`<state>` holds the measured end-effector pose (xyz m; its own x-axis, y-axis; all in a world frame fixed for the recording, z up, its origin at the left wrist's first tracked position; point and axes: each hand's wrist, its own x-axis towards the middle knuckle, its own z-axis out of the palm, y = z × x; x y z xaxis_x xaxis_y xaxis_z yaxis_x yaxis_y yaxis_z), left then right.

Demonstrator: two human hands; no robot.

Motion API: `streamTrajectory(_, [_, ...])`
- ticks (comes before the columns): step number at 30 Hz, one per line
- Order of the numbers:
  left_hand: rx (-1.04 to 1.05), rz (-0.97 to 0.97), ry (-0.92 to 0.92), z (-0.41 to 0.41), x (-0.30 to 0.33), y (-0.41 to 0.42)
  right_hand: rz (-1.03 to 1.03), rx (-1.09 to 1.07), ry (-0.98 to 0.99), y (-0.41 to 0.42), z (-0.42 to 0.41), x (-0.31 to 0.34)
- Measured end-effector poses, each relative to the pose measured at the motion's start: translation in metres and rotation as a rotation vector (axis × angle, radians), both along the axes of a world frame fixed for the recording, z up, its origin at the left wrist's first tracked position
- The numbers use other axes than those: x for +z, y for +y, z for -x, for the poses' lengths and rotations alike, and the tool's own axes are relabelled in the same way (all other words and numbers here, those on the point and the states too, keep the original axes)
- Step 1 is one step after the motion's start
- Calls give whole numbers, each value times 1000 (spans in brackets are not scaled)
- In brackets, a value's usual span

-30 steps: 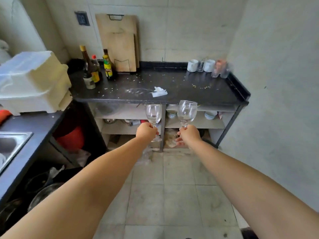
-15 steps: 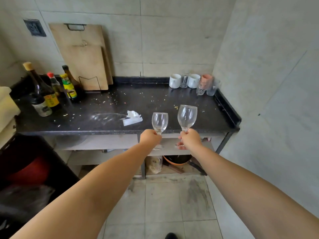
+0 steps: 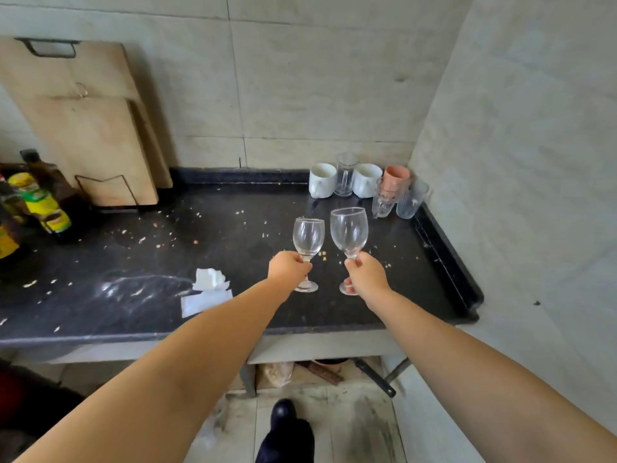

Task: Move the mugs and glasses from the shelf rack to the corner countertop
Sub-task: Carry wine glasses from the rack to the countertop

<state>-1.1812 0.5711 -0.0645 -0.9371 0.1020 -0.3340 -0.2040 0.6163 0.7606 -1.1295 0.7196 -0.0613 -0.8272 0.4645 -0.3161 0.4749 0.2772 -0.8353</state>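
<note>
My left hand [image 3: 287, 268] grips the stem of a small clear wine glass [image 3: 308, 236], held upright over the dark countertop [image 3: 140, 272]. My right hand [image 3: 366, 274] grips the stem of a larger wine glass [image 3: 349, 230] right beside it. Both glass feet hang just above the counter or touch it; I cannot tell which. In the back right corner stand two white mugs [image 3: 322, 180] [image 3: 366, 179], a clear glass mug [image 3: 346, 173], a pink cup [image 3: 395, 177] and two clear tumblers [image 3: 411, 200].
Crumbs are scattered over the countertop, and crumpled white paper [image 3: 208, 289] lies near its front edge. Wooden cutting boards [image 3: 86, 128] lean on the back wall at left, with sauce bottles [image 3: 43, 203] in front. A tiled wall [image 3: 517, 162] closes the right side. A lower shelf holds pans.
I have stepped closer and both hands have carried the wine glasses forward, from the counter's front edge to over its surface, nearer the corner cluster of mugs.
</note>
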Motion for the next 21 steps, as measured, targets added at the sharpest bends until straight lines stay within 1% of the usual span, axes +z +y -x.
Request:
streamTrajectory(2, [-6, -15, -1, 38, -5, 15, -60, 3, -3, 14, 39, -8])
streamTrajectory(7, [-59, -39, -41, 132, -17, 50, -112, -51, -69, 47, 131, -25])
streamTrajectory(14, [-81, -19, -23, 202, -42, 87, 61, -190, -85, 84, 197, -52])
streamTrajectory(17, [-44, -32, -34, 222, -56, 105, 128, -212, -79, 101, 220, -65])
streamTrajectory(21, [16, -66, -106, 246, -72, 128, 176, -185, -76, 119, 252, -79])
